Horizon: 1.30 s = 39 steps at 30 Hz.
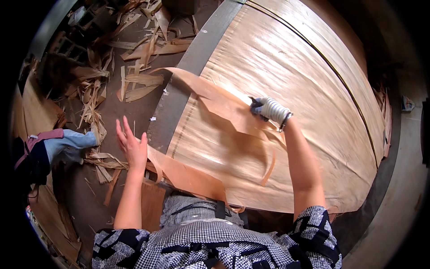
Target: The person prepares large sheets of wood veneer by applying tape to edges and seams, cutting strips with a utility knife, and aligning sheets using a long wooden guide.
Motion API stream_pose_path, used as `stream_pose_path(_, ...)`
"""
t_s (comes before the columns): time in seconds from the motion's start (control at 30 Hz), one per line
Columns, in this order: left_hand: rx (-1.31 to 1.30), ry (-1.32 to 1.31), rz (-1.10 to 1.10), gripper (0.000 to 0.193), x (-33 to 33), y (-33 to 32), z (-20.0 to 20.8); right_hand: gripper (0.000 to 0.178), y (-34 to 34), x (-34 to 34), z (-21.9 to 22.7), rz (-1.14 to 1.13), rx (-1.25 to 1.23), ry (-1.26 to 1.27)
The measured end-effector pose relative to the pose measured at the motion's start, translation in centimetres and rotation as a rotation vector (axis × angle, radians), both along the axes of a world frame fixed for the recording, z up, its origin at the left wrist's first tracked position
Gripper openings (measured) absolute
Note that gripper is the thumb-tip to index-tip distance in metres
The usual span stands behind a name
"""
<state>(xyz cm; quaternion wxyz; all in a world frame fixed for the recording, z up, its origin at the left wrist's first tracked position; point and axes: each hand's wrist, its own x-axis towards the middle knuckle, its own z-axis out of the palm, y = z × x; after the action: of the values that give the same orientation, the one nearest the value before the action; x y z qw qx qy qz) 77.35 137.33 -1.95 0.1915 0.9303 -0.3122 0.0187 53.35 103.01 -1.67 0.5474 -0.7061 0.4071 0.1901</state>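
Observation:
Bare and raised, my left hand (133, 148) is open with its fingers apart, above the near left corner of the broad stack of pale wood veneer sheets (286, 67). A loose strip of veneer (183, 177) hangs beside it along the near edge. My right hand (270, 109) wears a striped white glove with dark fingers and has a dark band at the wrist. It is closed on the upper edge of a ragged reddish veneer piece (219, 105), lying across the stack and past its left edge. The glove hides the fingertips, and a thin curl of veneer (269, 168) dangles below.
A dark cord (333, 67) runs across the stack's far right part. Grey edging (192, 58) borders its left side. Veneer scraps (145, 54) litter the floor at left, near light-blue cloth (74, 141); whether someone wears it I cannot tell.

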Motion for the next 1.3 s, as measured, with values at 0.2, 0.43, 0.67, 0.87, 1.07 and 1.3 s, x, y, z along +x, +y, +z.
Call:
stream_pose_path(0.2, -0.185, 0.233, -0.605, 0.059, -4.8, -9.6, -1.5, 0.023, 1.1, 4.0, -0.9, 0.155, -0.283, 0.116)
stream_pose_path(0.43, -0.022, 0.092, -0.735, 0.055, -7.9, -15.2, -6.2, 0.019, 1.3, 2.6, -0.6, 0.279, -0.603, 0.137)
stream_pose_path(0.67, -0.057, 0.001, -0.530, 0.045, -2.2, -14.3, -7.3, 0.018, 8.0, 4.9, 0.1, -0.148, -0.681, -0.283)
stream_pose_path(0.87, -0.068, 0.041, -0.659, 0.043, 2.5, -13.3, -6.5, 0.023, 13.5, 11.2, -2.5, -0.281, -0.429, -0.100)
stream_pose_path(1.07, -0.070, -0.038, -0.757, 0.041, 3.8, -13.6, -6.7, 0.035, 15.1, 17.9, -2.1, -0.236, -0.488, 0.231)
stream_pose_path(1.3, -0.047, -0.041, -0.788, 0.042, 4.6, -13.6, -6.6, 0.033, 15.2, 19.9, -2.7, -0.190, -0.485, 0.360)
